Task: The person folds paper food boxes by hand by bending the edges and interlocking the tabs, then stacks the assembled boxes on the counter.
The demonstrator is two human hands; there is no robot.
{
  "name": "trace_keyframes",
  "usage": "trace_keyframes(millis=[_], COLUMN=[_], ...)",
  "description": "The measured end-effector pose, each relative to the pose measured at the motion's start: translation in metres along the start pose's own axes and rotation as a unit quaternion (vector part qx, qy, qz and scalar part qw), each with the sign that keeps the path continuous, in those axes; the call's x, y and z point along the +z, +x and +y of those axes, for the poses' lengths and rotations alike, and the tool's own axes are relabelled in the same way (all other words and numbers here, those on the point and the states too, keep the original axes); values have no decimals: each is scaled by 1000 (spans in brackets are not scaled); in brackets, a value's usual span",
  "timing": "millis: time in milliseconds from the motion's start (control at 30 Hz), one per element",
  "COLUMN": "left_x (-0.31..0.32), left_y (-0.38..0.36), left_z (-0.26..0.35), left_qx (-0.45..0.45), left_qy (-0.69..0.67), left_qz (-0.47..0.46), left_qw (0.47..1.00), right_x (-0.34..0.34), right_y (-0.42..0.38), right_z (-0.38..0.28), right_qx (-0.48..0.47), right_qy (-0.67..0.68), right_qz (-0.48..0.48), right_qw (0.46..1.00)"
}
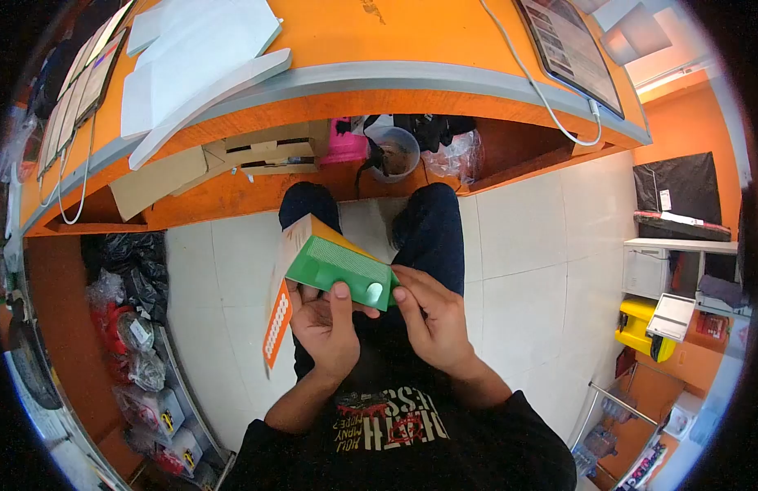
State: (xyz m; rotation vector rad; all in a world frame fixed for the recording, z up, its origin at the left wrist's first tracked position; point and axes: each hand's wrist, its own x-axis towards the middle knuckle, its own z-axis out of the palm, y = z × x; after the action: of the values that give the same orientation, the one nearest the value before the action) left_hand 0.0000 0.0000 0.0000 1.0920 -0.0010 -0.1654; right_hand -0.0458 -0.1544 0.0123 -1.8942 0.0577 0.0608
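A printed cardboard carton (338, 266), green with yellow and orange panels, is held above my lap. One orange flap with a row of white round marks hangs down at its left. My left hand (323, 327) grips the carton from below, its thumb pressed on the green panel. At the right end of the carton, my right hand (432, 315) pinches the green edge between thumb and fingers. Part of the carton's far side is hidden. On the orange table ahead lies a stack of white die-cut card sheets (200, 69), overhanging the front edge.
A tablet (571, 49) with a white cable (551, 102) lies at the table's right, another device (88, 78) at the left. Beneath are a clear bucket (395, 155), a pink item (346, 143) and brown cardboard (162, 180). Plastic-wrapped goods (137, 335) stand left; a yellow bin (636, 327) stands right.
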Motion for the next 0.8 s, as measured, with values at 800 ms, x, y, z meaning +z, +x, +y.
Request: trace_keyframes(millis=[800], left_x=[-28], left_y=[8], left_z=[-4], left_qx=[-110], left_qy=[75], left_qz=[-162], left_qw=[978], right_x=[15], right_y=[1], right_z=[11], right_qx=[-84], right_qy=[132], right_qz=[62], right_qw=[986])
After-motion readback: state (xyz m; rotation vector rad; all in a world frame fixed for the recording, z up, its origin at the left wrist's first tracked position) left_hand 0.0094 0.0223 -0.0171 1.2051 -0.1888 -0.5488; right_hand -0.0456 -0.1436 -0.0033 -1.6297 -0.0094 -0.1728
